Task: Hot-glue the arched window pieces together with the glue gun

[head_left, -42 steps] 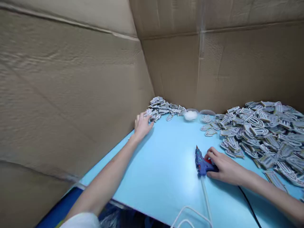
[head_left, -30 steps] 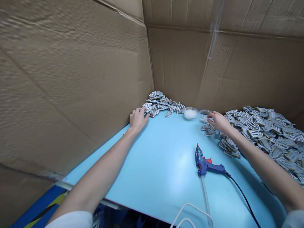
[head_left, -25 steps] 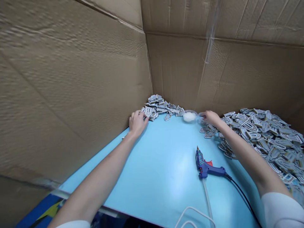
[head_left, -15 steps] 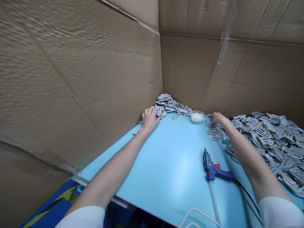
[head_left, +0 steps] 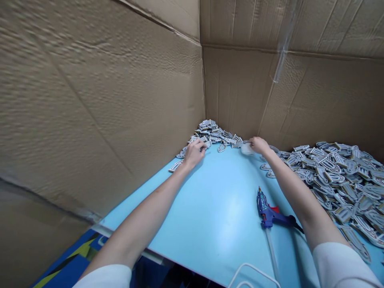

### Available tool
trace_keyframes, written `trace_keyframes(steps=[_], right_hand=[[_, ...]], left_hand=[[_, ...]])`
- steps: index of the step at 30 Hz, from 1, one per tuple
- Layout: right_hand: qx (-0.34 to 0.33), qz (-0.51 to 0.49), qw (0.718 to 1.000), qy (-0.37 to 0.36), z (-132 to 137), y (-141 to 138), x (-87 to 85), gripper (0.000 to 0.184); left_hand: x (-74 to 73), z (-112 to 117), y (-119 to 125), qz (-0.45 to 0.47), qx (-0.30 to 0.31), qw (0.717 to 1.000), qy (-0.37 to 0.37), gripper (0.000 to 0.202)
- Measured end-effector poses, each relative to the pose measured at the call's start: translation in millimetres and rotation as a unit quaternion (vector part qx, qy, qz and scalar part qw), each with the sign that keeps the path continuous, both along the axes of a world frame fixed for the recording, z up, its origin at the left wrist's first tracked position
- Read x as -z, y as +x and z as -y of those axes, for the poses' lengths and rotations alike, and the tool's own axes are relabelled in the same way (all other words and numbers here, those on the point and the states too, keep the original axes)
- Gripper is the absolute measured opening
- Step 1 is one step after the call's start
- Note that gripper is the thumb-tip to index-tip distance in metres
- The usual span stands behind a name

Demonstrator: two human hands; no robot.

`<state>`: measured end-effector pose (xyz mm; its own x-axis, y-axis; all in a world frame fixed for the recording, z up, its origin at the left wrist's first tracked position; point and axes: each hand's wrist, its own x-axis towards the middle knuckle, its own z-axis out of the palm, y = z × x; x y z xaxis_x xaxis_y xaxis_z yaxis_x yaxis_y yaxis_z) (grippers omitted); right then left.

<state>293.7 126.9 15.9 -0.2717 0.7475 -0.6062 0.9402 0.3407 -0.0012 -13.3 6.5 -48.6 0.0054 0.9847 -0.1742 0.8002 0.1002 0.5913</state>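
At the near edge of the back-left pile of flat grey-and-white cut-out pieces [head_left: 211, 127], my left hand [head_left: 193, 154] has its fingers curled in a pinch. Between its fingertips is one small flat grey-and-white piece [head_left: 208, 144]. My right hand [head_left: 259, 145] reaches over a round clear dish [head_left: 247, 148] with whitish contents, its fingers closed together at the rim. What those fingers hold, if anything, is too small to make out. A second clear dish [head_left: 273, 148] sits partly hidden behind my right wrist.
A blue glue gun [head_left: 265, 208] with a red trigger lies on the light-blue table [head_left: 204, 216], its glue stick pointing towards me. A large heap of similar pieces [head_left: 345, 172] covers the right side. Cardboard walls [head_left: 234, 88] close off the back and left. A white wire stand [head_left: 252, 266] is at the front.
My right hand has moved left from the second clear dish to the dish with whitish contents. My left hand has drawn slightly off the pile, its fingers now pinched on a piece.
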Motion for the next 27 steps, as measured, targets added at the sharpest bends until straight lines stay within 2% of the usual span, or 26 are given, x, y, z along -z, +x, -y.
trace_keyframes(steps=[2, 6, 11, 20, 27], right_hand=[[-0.005, 0.008, 1.0, -0.006, 0, -11, 6.9, 0.031], [-0.006, 0.019, 1.0, 0.0, -2, -19, 12.5, 0.03], [-0.007, 0.017, 1.0, 0.008, -3, -15, 11.3, 0.03], [-0.016, 0.002, 1.0, 0.006, 2, -13, 12.1, 0.028], [0.008, 0.009, 1.0, 0.008, 3, -13, 15.7, 0.03]], left_hand=[[-3.8, 1, 7, 0.036, 0.048, 0.998, 0.003, 0.024], [-10.0, 7, 27, 0.101, 0.152, 0.983, -0.003, 0.033], [-19.1, 15, 45, 0.164, 0.248, 0.955, -0.017, 0.02], [-44.3, 29, 71, 0.262, 0.328, 0.907, -0.03, 0.003], [-50.0, 35, 82, 0.331, 0.346, 0.877, -0.046, 0.016]])
